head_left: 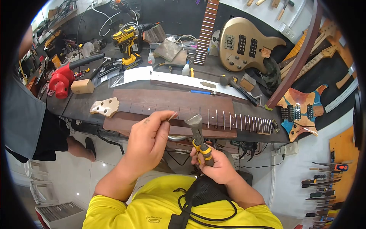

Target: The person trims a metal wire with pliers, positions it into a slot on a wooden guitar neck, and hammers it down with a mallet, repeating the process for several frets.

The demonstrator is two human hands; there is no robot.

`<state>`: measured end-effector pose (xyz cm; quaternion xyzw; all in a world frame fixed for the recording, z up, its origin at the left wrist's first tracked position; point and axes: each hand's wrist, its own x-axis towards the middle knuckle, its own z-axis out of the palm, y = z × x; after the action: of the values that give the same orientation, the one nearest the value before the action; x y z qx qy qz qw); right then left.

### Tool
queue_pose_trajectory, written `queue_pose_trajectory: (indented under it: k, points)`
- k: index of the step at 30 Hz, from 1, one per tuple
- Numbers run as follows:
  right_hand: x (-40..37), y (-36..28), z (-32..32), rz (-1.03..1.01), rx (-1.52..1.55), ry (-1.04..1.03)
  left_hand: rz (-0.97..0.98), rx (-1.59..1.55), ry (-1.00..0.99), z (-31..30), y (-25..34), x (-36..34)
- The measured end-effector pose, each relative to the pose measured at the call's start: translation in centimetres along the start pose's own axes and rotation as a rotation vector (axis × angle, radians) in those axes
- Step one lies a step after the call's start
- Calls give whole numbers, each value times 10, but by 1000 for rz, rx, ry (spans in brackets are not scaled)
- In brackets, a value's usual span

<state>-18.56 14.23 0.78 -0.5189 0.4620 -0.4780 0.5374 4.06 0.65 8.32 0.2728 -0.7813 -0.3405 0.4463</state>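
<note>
My left hand (148, 137) is closed in a pinch on a short thin metal strip (172, 116), which looks like a piece of fret wire. In my right hand (218, 165) are wide-jawed pliers (197, 131) with black and yellow handles, the jaws pointing up towards the bench. Just beyond both hands lies a guitar neck (164, 112), its pale headstock (105, 107) to the left. Metal frets show on the right part of its dark fingerboard; bare slots show on the left part. The strip and the plier jaws are apart.
Under the neck is a brown board (167, 96). Behind it are a blue pen (200, 92), a hammer (240, 89) and a yellow drill (127, 42). A red blower (61, 81) stands left. A gold guitar body (244, 45) and a person (26, 110) are nearby.
</note>
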Motion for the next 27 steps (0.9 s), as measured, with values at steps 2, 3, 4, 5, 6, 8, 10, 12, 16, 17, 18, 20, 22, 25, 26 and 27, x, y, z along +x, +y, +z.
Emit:
queue_pose_trajectory:
  k: [2,3,4,5,6,8,10,12,16,17,18,20,22,25,26,27]
  points:
    - [-2,-10,-3,11,-136,9,48,65,0,0,2,-4]
    - [0,-11,-2,16,-132,7,42,65,-1,-1,3,-5]
    - [2,-12,-1,-70,-200,0,84,90,-4,-3,3,-5]
    - [3,-12,0,-156,-268,-4,127,113,-7,-4,4,-5]
    - [1,-12,1,-154,-267,-3,126,112,-10,-3,5,-6]
    - [0,-12,1,-98,-248,-19,146,112,30,-3,6,-7]
    - [2,-9,0,-133,-265,-28,195,101,22,-3,3,-7]
    - [1,-9,-1,-168,-282,-38,244,89,14,-5,1,-7]
    - [-2,-10,-2,-45,-130,-80,244,27,-13,-5,-2,-8]
    - [-2,-8,-2,-49,-128,-93,259,9,-5,-4,-2,-8]
    - [-2,-7,-4,-49,-126,-91,259,9,-7,-4,-3,-8]
    - [-1,-4,-6,-77,-180,-127,279,19,6,-4,-6,-9]
    - [-1,-6,-4,-65,-168,-123,265,21,6,-6,-4,-11]
    - [-2,-4,-3,-59,-145,-119,247,58,-15,-11,1,-10]
    - [-2,-3,-3,-66,-134,-120,243,92,-37,-12,2,-10]
    - [-1,-4,-2,-65,-132,-122,240,93,-37,-12,2,-10]
